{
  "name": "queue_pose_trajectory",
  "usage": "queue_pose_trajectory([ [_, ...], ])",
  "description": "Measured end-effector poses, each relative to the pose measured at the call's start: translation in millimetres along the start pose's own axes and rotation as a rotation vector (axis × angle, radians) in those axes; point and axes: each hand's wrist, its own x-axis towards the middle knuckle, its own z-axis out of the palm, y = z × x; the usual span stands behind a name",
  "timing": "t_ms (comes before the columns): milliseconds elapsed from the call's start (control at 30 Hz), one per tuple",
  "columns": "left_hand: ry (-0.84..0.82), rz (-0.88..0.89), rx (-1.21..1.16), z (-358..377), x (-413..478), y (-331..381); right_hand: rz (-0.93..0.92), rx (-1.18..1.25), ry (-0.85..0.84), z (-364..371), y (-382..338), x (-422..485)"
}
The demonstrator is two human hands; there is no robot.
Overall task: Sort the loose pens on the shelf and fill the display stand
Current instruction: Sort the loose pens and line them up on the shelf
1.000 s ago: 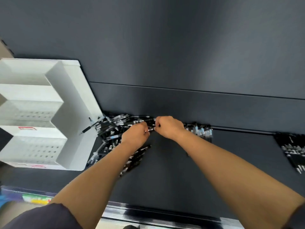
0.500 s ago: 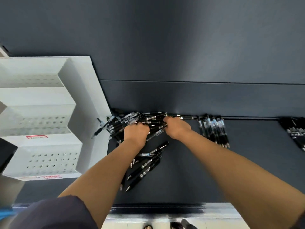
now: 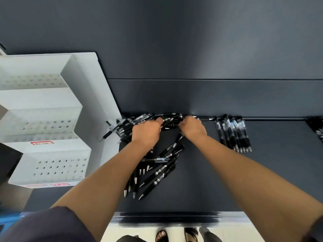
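- Parted slightly since before, left hand (image 3: 146,131) and right hand (image 3: 193,127) are clenched on loose pens (image 3: 170,120) at 12 o'clock.
- Like types should be gathered, tips aligned.

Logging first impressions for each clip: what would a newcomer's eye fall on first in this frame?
The left hand and right hand meet at the back of the dark shelf, fingers curled into a jumbled heap of black pens. Left of it stands a white stepped display stand with rows of holes. To the right lies a tidy row of black clear-barrelled pens.
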Motion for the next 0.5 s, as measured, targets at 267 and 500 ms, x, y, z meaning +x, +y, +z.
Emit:
queue_pose_trajectory([
  [267,0.097,0.120,-0.056,-6.2,-0.1,25.1,-0.103,0.383,0.137,-18.6,12.0,0.5],
  [500,0.042,0.188,-0.289,-0.3,2.4,40.3,-0.080,0.519,0.092,-40.1,32.2,-7.7],
])
